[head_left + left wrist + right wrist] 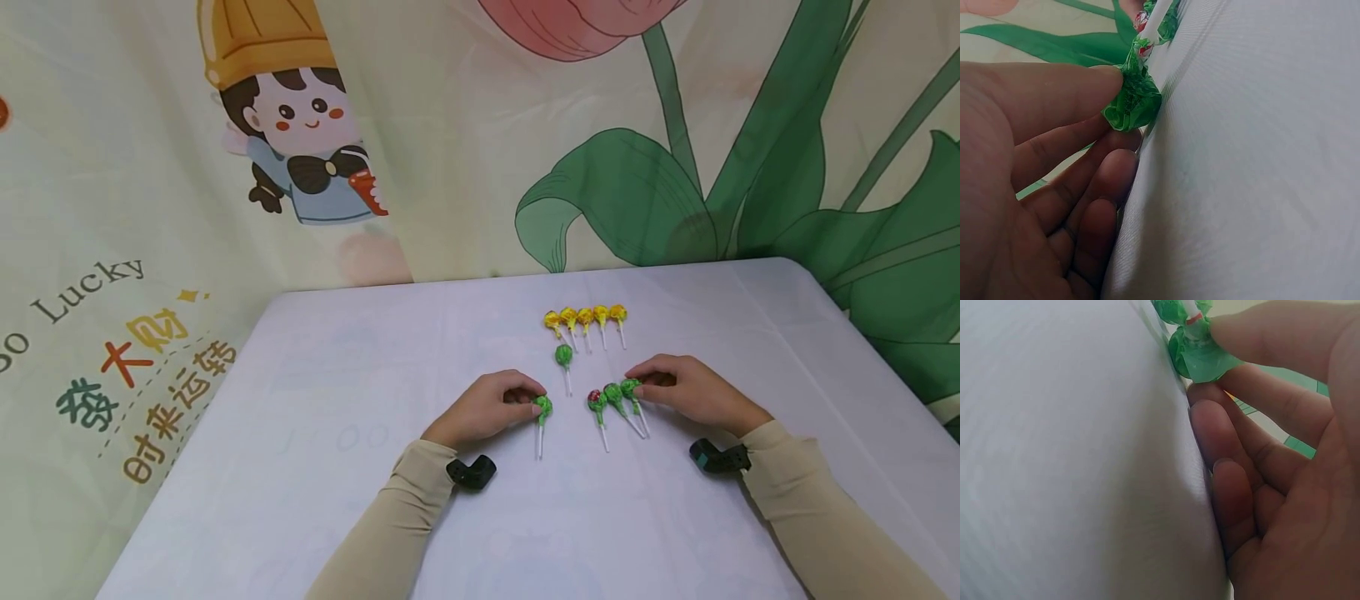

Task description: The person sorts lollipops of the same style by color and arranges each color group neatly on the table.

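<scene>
My left hand (491, 407) pinches the wrapped head of a green lollipop (543, 407) between thumb and forefinger, its white stick pointing toward me. In the left wrist view that lollipop's crinkled wrapper (1138, 103) is close to the white surface. Over on the right, my right hand (693, 393) pinches another green lollipop (1200, 356) by its head. Immediately left of it lie a green lollipop (613, 394) and a red-and-green one (596, 400), side by side. A further green lollipop (563, 356) lies farther back, touched by neither hand.
Several yellow lollipops (585, 317) lie in a row toward the back of the white-covered table (360, 358), sticks toward me. A printed cloth (450, 150) hangs behind the table. Each wrist wears a small black device (472, 472).
</scene>
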A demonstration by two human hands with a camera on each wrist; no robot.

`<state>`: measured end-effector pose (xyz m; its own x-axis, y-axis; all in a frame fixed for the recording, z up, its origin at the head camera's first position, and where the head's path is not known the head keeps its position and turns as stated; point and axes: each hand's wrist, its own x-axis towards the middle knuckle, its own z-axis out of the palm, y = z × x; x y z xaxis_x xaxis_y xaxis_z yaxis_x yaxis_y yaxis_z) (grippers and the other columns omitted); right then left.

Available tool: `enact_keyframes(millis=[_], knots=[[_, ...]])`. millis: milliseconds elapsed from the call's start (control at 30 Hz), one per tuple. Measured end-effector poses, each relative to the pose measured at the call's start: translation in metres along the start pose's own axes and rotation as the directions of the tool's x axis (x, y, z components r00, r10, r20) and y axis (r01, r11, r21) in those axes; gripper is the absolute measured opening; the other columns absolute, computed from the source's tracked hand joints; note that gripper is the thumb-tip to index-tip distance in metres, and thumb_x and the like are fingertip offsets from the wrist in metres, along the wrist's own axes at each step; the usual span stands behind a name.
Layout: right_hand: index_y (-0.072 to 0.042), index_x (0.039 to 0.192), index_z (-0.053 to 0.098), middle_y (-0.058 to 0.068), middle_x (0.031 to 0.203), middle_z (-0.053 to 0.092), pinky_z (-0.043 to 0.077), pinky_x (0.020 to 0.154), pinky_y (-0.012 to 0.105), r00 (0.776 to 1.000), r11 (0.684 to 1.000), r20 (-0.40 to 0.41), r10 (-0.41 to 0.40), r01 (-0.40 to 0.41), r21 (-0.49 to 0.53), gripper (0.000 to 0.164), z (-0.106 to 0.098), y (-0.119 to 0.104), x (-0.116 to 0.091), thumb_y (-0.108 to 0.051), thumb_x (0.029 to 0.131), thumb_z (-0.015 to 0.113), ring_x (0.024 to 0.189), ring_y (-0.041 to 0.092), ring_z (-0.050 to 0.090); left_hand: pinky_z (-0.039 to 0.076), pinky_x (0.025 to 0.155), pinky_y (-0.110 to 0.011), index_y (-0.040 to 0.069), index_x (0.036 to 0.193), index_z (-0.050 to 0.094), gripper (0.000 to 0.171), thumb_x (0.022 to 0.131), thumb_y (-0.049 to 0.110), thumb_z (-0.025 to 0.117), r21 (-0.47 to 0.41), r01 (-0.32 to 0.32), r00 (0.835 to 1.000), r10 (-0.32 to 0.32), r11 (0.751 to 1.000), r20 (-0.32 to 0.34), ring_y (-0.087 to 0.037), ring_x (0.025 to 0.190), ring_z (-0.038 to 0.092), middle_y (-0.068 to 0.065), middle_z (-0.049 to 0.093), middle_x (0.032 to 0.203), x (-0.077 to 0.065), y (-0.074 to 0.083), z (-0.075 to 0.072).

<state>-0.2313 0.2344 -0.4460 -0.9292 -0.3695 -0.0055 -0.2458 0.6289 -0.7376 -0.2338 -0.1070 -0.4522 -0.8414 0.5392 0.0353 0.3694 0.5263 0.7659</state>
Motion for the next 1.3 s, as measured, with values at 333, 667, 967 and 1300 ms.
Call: enact_keyframes(millis=[333,667,967,1300], knots=[[-0.011,0.125,0.068,0.003,0.108,0.064,0.049,0.078,0.033,1.000,1.000,0.013,-0.015,0.015,0.002,0.035,-0.0006,0.0005,0.0012,-0.029,0.095,0.071,0.094,0.021,0.054,0.049,0.082,-0.030,0.025,0.114,0.072,0.020,0.094,0.027,0.072,0.008,-0.018,1.000,0.018,1.000,-0.005,-0.011,0.091,0.059,0.010,0.064,0.099,-0.0006,0.0008,0.0001],[-0.010,0.126,0.068,0.002,0.105,0.063,0.048,0.076,0.031,1.000,1.000,0.023,-0.020,0.020,-0.014,0.036,0.0002,0.0009,0.0020,-0.028,0.095,0.071,0.093,0.021,0.053,0.049,0.083,-0.031,0.026,0.113,0.072,0.019,0.094,0.027,0.073,0.006,-0.007,1.000,0.007,1.000,-0.010,-0.010,0.092,0.059,0.010,0.065,0.099,0.0002,-0.0004,0.0008],[-0.011,0.129,0.068,0.000,0.107,0.062,0.046,0.076,0.032,0.998,0.997,0.054,-0.035,0.039,-0.069,0.037,0.0016,-0.0006,0.0031,-0.022,0.094,0.071,0.092,0.020,0.051,0.049,0.083,-0.030,0.026,0.113,0.072,0.019,0.094,0.026,0.072,0.004,-0.010,1.000,0.010,1.000,-0.015,-0.010,0.091,0.059,0.010,0.064,0.099,-0.0007,0.0002,0.0011],[-0.011,0.124,0.069,-0.001,0.101,0.062,0.047,0.075,0.031,0.999,0.997,0.040,-0.036,0.038,-0.063,0.034,0.0015,0.0013,0.0028,-0.024,0.093,0.073,0.090,0.020,0.053,0.048,0.082,-0.031,0.024,0.114,0.072,0.020,0.095,0.025,0.071,0.004,-0.024,1.000,0.024,1.000,-0.020,-0.010,0.091,0.058,0.010,0.064,0.098,-0.0013,0.0023,0.0010]])
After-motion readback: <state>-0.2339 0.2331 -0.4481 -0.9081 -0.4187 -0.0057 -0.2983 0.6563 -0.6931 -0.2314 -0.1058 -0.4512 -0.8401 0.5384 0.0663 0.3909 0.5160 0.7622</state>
